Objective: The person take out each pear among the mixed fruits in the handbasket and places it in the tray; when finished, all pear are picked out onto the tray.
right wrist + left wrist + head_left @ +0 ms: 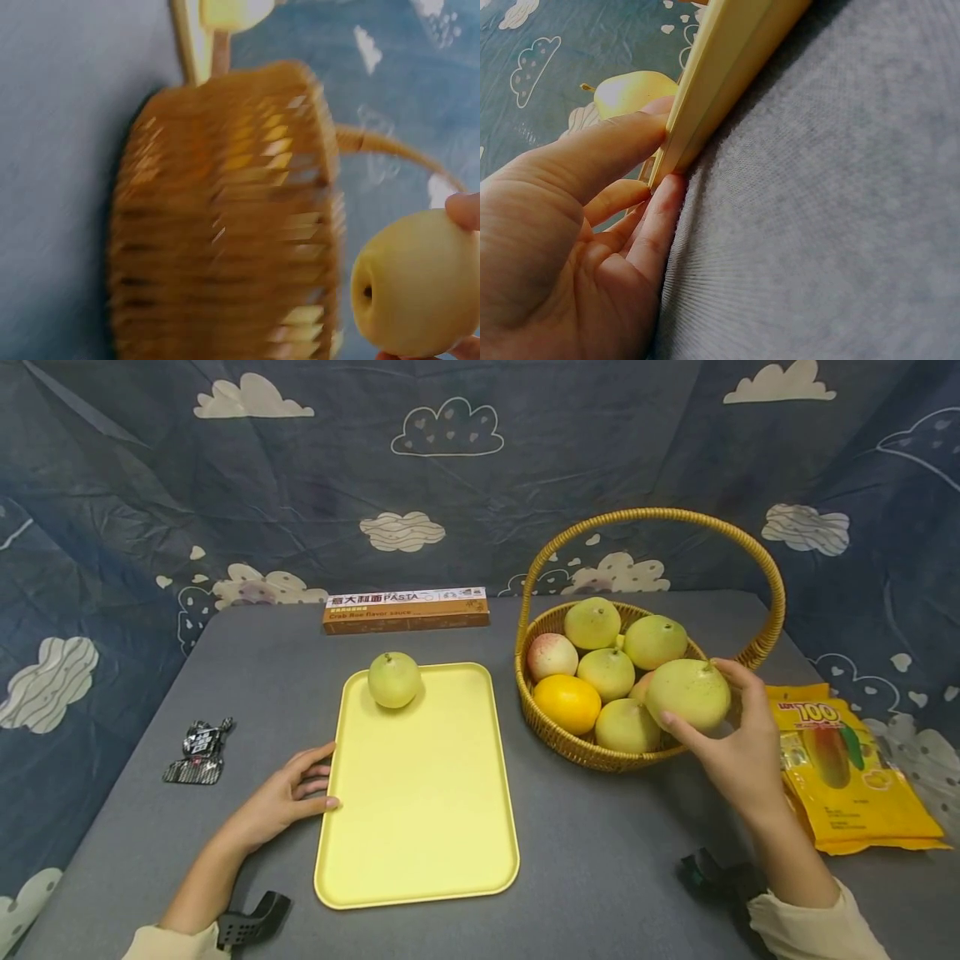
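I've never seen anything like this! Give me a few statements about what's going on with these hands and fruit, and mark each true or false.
1. The left hand holds the yellow tray at its edge. True.
2. Nothing lies on the tray. False: a pear lies near its far left corner.
3. The right hand holds another pear. True.
4. The basket has an arched handle. True.
5. The pasta box is inside the basket. False: the box lies outside it, beyond the tray.
6. The yellow packaging lies left of the tray. False: it lies to the right.
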Tool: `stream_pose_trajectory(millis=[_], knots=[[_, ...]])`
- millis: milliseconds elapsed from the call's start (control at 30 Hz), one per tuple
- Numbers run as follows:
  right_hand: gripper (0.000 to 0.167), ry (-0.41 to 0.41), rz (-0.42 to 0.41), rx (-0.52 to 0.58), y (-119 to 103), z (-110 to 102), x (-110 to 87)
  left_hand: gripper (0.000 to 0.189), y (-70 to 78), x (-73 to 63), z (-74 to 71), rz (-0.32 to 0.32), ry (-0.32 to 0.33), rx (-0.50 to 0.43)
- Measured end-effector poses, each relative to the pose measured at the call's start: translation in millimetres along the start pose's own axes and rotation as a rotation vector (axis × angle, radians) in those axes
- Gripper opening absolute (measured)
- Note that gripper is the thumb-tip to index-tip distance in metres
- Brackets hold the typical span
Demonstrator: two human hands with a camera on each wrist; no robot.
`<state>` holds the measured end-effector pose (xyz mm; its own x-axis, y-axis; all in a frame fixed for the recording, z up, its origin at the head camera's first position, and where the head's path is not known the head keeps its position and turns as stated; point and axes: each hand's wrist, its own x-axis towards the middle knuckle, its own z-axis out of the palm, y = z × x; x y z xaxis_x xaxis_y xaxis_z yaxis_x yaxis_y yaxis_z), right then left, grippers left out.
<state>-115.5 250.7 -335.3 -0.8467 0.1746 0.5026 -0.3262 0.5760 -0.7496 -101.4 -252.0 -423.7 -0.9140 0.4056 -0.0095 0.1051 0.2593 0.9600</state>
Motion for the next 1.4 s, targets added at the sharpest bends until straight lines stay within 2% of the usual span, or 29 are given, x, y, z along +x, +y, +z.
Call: stream_pose_trajectory(millis=[200,400,500,667,767,900,1067,1233,1400], knots=[[0.080,-0.035,-0.144,0.154,-41,11,2.6,0.076,-0.6,0.0,-0.1,0.008,0.002,-0.002],[0.082,-0.134,-0.275,0.310,-83,39,9.7,0.075,-1.5,0.3,0.0,0.034,0.002,-0.009],[0.081,-0.192,-0.290,0.349,-97,60,14.4,0.075,-2.4,0.1,0.0,0.038,0.005,-0.007],[0.075,-0.298,-0.239,0.384,-114,100,19.0,0.075,-2.8,-0.5,0.0,0.034,0.008,-0.002],[0.073,-0.355,-0.203,0.404,-113,128,19.7,0.075,-2.7,-0.5,0.1,0.034,0.006,-0.002],[0.072,-0.398,-0.160,0.405,-98,167,20.8,0.075,-2.4,-0.4,-0.3,0.033,0.004,0.002],[0.068,-0.439,-0.044,0.378,-79,202,21.2,0.075,-1.4,-0.1,-0.2,0.033,0.000,-0.002],[0.066,-0.462,0.044,0.343,-62,225,22.7,0.075,-0.6,-0.2,-0.3,0.025,-0.005,-0.006],[0.065,-0.483,0.060,0.286,-48,238,25.8,0.075,0.0,0.0,0.1,0.027,-0.002,-0.010]])
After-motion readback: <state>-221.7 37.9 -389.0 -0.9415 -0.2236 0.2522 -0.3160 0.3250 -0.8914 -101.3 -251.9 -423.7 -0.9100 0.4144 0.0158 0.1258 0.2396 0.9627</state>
